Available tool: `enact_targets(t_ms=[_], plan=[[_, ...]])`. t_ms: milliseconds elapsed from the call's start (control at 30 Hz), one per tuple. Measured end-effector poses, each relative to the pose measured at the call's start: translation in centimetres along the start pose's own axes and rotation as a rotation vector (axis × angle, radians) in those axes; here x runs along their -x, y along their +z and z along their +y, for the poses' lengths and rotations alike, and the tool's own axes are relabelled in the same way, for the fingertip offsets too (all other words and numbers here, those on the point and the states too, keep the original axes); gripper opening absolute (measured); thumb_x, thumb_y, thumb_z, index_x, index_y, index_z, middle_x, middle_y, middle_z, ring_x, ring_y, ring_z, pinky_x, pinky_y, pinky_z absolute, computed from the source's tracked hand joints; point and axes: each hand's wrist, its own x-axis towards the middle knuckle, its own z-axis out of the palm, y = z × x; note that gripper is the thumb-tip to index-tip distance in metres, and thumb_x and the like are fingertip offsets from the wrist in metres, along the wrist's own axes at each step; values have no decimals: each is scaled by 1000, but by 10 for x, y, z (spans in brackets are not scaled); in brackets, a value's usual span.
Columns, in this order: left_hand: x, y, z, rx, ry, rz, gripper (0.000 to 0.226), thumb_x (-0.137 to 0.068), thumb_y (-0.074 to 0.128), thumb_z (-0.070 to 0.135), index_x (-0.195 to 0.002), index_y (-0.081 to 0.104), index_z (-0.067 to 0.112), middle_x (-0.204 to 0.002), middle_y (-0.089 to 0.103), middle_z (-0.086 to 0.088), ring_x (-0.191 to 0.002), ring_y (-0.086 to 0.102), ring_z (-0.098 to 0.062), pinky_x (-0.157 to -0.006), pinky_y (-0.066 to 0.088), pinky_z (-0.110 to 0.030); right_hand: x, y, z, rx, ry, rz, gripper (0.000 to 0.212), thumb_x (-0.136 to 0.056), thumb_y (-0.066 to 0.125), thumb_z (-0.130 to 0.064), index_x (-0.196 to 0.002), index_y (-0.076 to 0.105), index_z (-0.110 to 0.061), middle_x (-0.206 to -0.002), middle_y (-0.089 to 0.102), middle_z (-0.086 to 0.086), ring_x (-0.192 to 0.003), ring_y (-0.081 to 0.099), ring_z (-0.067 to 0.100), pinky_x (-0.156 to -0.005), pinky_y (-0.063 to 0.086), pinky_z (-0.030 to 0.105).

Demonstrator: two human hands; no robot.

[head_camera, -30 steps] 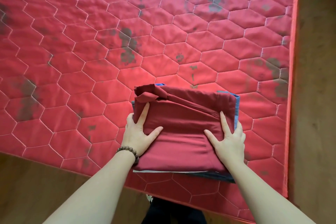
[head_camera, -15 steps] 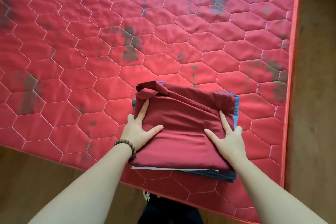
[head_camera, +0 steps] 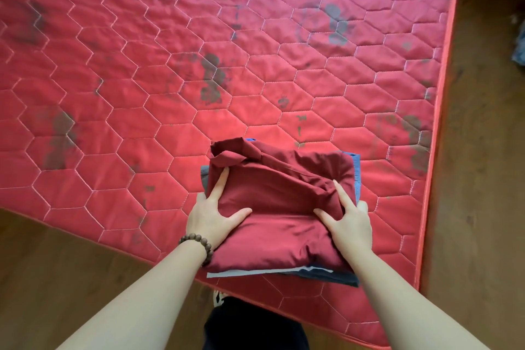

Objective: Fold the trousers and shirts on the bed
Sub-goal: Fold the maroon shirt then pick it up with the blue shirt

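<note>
A stack of folded clothes lies near the front right corner of the red quilted mattress [head_camera: 199,65]. A dark red garment [head_camera: 284,187] is on top, with blue cloth [head_camera: 357,176], a pale grey layer [head_camera: 241,273] and a dark blue piece [head_camera: 335,278] showing beneath. My left hand [head_camera: 210,213] holds the stack's left side, thumb and forefinger on top, the other fingers hidden under the edge. My right hand [head_camera: 352,224] holds the right side the same way. The red cloth bulges up between my hands.
Wooden floor [head_camera: 483,179] runs along the mattress's right edge [head_camera: 437,150] and front edge. A bundle of blue cloth [head_camera: 520,48] lies on the floor at the far right. A bead bracelet [head_camera: 199,241] is on my left wrist. The mattress has dark stains.
Both hands have pressed inward on the stack, and the red top garment has wrinkled and bulged up between them. My right thumb has moved further onto the cloth.
</note>
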Motion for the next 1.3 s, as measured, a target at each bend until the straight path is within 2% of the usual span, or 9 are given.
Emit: enact_targets(t_ms=[167,267,400,600,700,833,967,1233,1300], plan=[[45,-59,16,33,-53,101,95,-58,62,79,-130,-1,75,-91,42,4,-94,60,-32,-88,46,-36,30,-50,-48,-1,-115,22,78,-72,73,-56,-136,29,-62,-98,38,1,-86,59,32,-82,49,38],[61,-92,25,57,-64,133,96,-59,64,77,-130,-1,75,-101,49,-4,-100,60,-34,-90,46,-38,40,-74,-78,-27,-162,23,78,-71,73,-56,-137,31,-60,-99,38,1,-86,60,30,-82,48,36],[123,-174,42,121,-124,226,97,-61,67,73,-129,-2,76,-121,51,-11,-109,58,-35,-95,46,-40,79,-126,-148,-16,-322,-22,77,-71,74,-56,-137,33,-58,-101,39,1,-89,61,31,-83,48,37],[201,-264,21,172,-277,449,97,-58,63,78,-128,-5,76,-122,49,-10,-113,55,-34,-97,45,-40,125,-140,-258,-20,-596,-127,77,-69,75,-57,-136,36,-56,-102,40,0,-93,61,31,-85,49,39],[228,-300,-4,216,-356,545,96,-56,60,82,-127,-5,77,-112,46,-6,-109,57,-32,-98,45,-38,148,-122,-313,-7,-705,-190,77,-70,74,-58,-136,35,-57,-101,39,-1,-92,61,30,-85,49,38],[255,-336,-49,255,-433,633,97,-56,59,82,-130,-3,75,-127,48,-9,-111,57,-32,-99,46,-40,178,-85,-376,38,-827,-269,76,-71,72,-60,-136,34,-58,-102,38,-1,-92,61,29,-84,49,38],[271,-358,-106,280,-509,692,97,-52,52,88,-130,-5,74,-122,51,-10,-108,58,-32,-95,49,-41,212,-39,-430,93,-913,-325,74,-72,71,-61,-136,34,-57,-104,39,-1,-90,61,28,-82,51,37],[264,-434,-248,307,-557,671,96,-60,60,81,-130,-5,75,-135,45,-11,-109,58,-32,-94,50,-40,281,68,-538,173,-949,-358,75,-72,71,-61,-138,34,-55,-102,39,-2,-76,49,18,-79,48,35],[257,-459,-277,317,-556,658,96,-59,59,81,-129,-6,75,-128,49,-12,-106,59,-32,-92,51,-39,296,90,-564,176,-940,-344,75,-72,71,-61,-138,35,-54,-101,39,-1,-80,52,20,-81,48,36]])
